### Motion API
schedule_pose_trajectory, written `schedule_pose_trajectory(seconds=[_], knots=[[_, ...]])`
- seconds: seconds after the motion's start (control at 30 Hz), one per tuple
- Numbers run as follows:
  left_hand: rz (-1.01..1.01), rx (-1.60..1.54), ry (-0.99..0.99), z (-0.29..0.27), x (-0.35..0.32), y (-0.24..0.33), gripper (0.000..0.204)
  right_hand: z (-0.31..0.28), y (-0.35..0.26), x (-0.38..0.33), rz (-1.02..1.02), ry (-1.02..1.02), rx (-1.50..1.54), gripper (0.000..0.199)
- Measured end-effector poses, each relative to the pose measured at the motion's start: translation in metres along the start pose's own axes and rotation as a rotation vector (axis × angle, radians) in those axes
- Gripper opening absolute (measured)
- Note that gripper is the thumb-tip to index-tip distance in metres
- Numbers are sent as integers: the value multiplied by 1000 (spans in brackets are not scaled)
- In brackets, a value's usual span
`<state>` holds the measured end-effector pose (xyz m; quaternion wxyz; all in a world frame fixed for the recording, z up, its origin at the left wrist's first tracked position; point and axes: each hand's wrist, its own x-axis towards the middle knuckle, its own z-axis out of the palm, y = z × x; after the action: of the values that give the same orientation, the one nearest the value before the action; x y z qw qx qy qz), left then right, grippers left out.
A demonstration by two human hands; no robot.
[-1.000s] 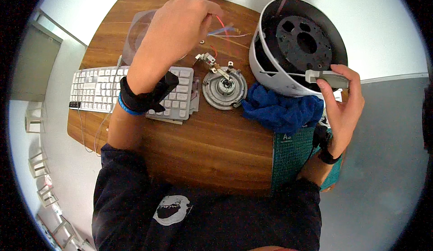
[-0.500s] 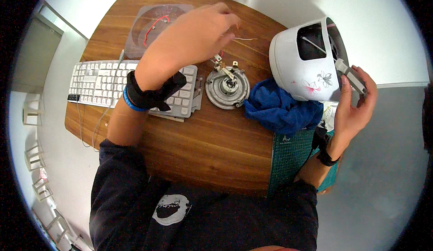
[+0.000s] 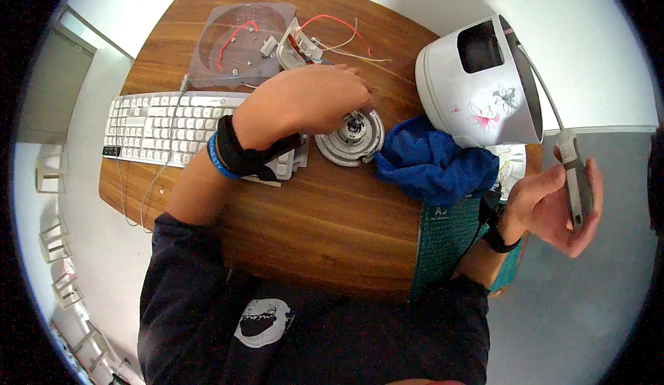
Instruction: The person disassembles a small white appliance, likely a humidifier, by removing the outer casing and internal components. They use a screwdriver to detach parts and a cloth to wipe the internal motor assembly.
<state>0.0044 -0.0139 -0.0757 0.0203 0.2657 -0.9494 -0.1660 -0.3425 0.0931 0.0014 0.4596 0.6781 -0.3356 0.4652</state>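
Observation:
My left hand (image 3: 311, 98) is over the far side of a round metal plate (image 3: 361, 151) with a ring-shaped centre. Its fingers curl downward and close at the plate's far edge, with the fingertips mostly hidden. In my right hand (image 3: 553, 205) lies a screwdriver (image 3: 571, 177) with a grey and white handle. Its long thin shaft slants up to the open end of a white housing (image 3: 443, 88) printed with flowers, which lies on its side. Beyond my left hand sit a white plastic part (image 3: 289, 54) and red and white wires (image 3: 342, 22).
A blue cloth (image 3: 436, 167) lies against the housing, above a green cutting mat (image 3: 449, 247). The white keyboard (image 3: 149, 126) with its cable is at left. Behind it, a clear plastic lid (image 3: 207, 67) holds small screws and a red wire. The wooden table (image 3: 318, 233) has a curved edge.
My left hand has come down and nearer, onto the round plate, uncovering the white part and wires. My right hand has drawn the screwdriver out of the housing, rightward and nearer.

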Motion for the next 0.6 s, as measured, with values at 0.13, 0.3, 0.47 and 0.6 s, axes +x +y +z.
schedule_pose_trajectory(seconds=[0.13, 0.3, 0.47, 0.6], knots=[[8, -36, 103, 9, 2, -7, 37, -2, -17, -2, 23, -177, 317, 64], [48, -10, 110, -4, 0, -4, 28, 10, -43, 15, 119, -775, 481, 40], [-34, -1, 50, -14, 0, 2, 19, 24, -50, 1, 204, -1035, 549, 29], [-6, 10, 115, -10, -3, -1, 17, 30, -63, 5, 562, -1258, 596, 30]])
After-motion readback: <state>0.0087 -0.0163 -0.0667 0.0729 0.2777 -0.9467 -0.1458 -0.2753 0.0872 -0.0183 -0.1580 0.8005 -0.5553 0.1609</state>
